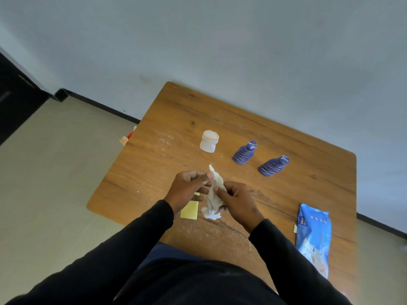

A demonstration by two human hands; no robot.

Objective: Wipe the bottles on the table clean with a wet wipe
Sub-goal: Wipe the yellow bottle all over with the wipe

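Hands [211, 192] pinch crumpled wipe [213, 194] (white), wood tbl [154, 155]

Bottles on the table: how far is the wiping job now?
Done: a wet wipe is out; the blue wipe pack lies at the table's right. In hand: left hand and right hand both pinch the wipe above the table. Left: the white bottle and two blue bottles stand untouched; whether any is clean cannot be told.

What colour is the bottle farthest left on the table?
White, with a thin orange line under its cap: the white bottle, in the head view.
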